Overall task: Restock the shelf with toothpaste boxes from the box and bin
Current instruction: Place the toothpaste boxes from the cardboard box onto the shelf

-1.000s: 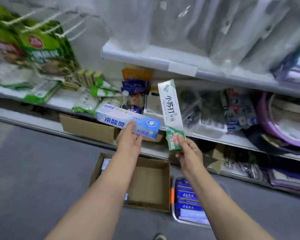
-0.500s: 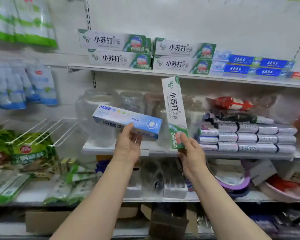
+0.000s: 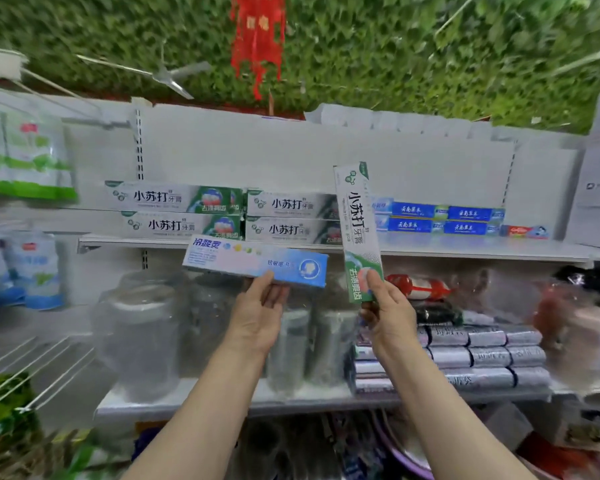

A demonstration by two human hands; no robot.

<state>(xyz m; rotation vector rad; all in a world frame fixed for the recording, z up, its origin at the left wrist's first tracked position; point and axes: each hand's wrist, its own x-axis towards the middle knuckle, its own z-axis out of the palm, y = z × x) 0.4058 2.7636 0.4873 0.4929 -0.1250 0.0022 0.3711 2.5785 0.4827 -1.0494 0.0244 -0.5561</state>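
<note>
Two toothpaste boxes were up in front of the top shelf (image 3: 430,252): the left hand (image 3: 257,317) pinched a blue box (image 3: 257,263) flat by its lower edge, just below the shelf lip, and the right hand (image 3: 388,317) gripped a green box (image 3: 359,233) upright by its bottom end. Both looked light, stiff and crushable (thin card), best held near an end. Stacked green boxes (image 3: 177,211) crowded the shelf's left; bare board lay at its right.

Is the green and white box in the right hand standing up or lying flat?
Upright, slightly tilted: the right hand grips the green and white box by its bottom end.
</note>
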